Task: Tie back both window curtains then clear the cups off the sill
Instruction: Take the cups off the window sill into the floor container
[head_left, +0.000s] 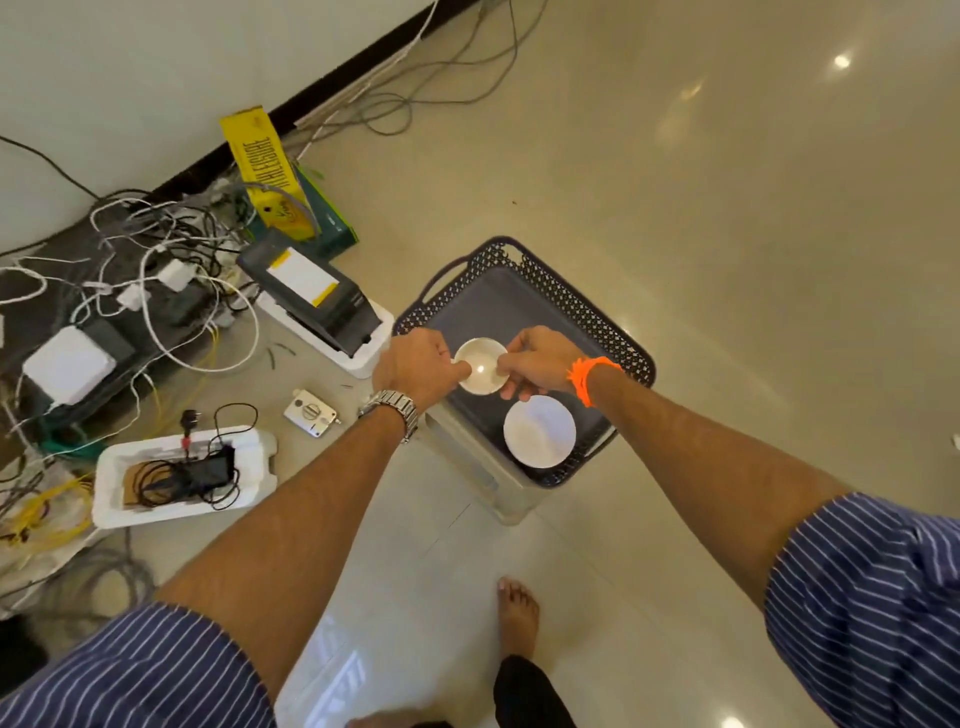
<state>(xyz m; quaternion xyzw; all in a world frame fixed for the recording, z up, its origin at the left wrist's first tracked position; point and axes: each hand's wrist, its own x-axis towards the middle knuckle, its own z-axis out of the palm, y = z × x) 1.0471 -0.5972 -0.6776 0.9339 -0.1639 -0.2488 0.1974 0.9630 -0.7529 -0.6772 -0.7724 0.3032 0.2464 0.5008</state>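
A small white cup (480, 366) hangs over the dark perforated plastic basket (563, 299), held by both hands at its rim. My left hand (415, 364), with a metal watch on the wrist, grips its left side. My right hand (540, 361), with an orange thread at the wrist, pinches its right side. A second, larger white cup or bowl (539, 432) lies inside the basket at the near corner. The basket rests on a pale low stool (467, 457). No curtains or sill are in view.
Tangled cables and chargers (135, 270) crowd the floor along the wall at left. A polystyrene tray with a black adapter (182, 475), a boxed device (322, 306), a yellow package (267, 176) and a small metal lock (311, 413) lie nearby. My bare foot (517, 616) stands on glossy tiles.
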